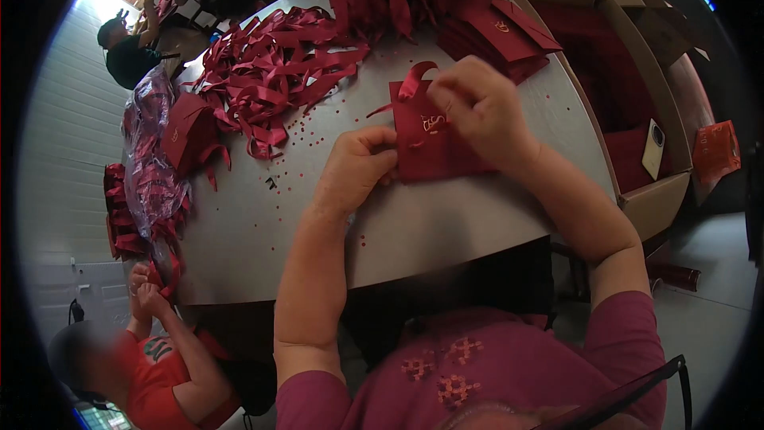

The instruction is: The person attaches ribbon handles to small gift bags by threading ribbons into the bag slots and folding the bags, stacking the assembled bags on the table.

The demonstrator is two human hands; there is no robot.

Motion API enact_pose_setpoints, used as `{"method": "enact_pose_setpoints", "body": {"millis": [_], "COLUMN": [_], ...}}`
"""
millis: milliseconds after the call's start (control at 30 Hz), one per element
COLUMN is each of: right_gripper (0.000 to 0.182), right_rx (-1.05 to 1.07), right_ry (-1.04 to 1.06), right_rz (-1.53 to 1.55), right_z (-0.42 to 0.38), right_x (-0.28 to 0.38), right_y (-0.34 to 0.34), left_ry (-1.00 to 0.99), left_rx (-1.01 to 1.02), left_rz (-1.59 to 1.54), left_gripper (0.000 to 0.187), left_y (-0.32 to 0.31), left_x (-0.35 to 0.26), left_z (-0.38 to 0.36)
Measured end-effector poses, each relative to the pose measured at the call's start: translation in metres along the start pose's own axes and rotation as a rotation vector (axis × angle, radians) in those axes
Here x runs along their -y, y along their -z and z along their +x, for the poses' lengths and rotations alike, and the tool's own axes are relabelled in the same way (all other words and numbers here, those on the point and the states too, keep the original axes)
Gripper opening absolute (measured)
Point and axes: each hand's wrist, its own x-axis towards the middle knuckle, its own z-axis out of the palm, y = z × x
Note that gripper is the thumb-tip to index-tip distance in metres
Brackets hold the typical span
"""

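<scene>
A dark red paper gift bag [422,161] with a gold print lies flat on the grey table in front of me. My left hand [366,161] pinches its left edge between thumb and fingers. Over the bag's upper right part is my right hand [481,107], slightly blurred, its fingers closed at the end of a red ribbon [415,80]. That ribbon curls up from the top of the bag, and a loose tail points left. My right hand hides much of the bag's right side.
A heap of red ribbons [270,64] covers the table's far left. Stacked red bags [501,36] lie at the back, beside a cardboard box [656,199] with a phone [652,149] on its contents. At the left, a co-worker in an orange shirt [171,374] handles ribbon near plastic-wrapped bags [151,151].
</scene>
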Motion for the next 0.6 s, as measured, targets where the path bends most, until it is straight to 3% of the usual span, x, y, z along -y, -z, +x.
{"method": "enact_pose_setpoints", "body": {"millis": [33,67,133,233,367,433,467,533,600], "right_gripper": [0.018,0.018,0.030,0.038,0.032,0.020,0.020,0.014,0.014], "right_rx": [-0.014,-0.015,0.255,0.278,0.214,0.147,0.146,0.165,0.123], "right_ry": [-0.143,-0.141,-0.366,-0.332,-0.185,-0.573,-0.572,-0.763,-0.861], "right_rz": [-0.152,-0.157,-0.525,-0.628,-0.588,0.133,0.135,0.912,1.083], "right_z": [0.006,0.008,0.009,0.004,0.003,0.007,0.010,0.012,0.008], "right_x": [-0.003,-0.008,-0.016,-0.016,-0.034,-0.030,-0.026,-0.018,-0.019], "right_y": [0.008,0.012,0.015,0.008,0.007,0.010,0.011,0.014,0.011], "left_ry": [-0.009,-0.013,-0.105,-0.168,-0.203,-0.258,-0.258,-0.275,-0.324], "left_rx": [-0.004,-0.001,-0.022,-0.040,-0.038,-0.054,-0.055,-0.058,-0.068], "left_rz": [0.025,0.023,0.130,0.194,0.250,0.282,0.284,0.309,0.379], "left_gripper": [0.021,0.021,0.018,0.012,0.010,0.009,0.009,0.010,0.011], "left_y": [-0.001,-0.001,-0.001,-0.004,-0.006,-0.007,-0.008,-0.010,-0.010], "left_x": [0.000,0.001,0.004,0.008,0.006,0.007,0.007,0.006,0.006], "left_z": [0.000,0.000,0.001,0.002,0.002,0.002,0.001,0.001,0.002]}}
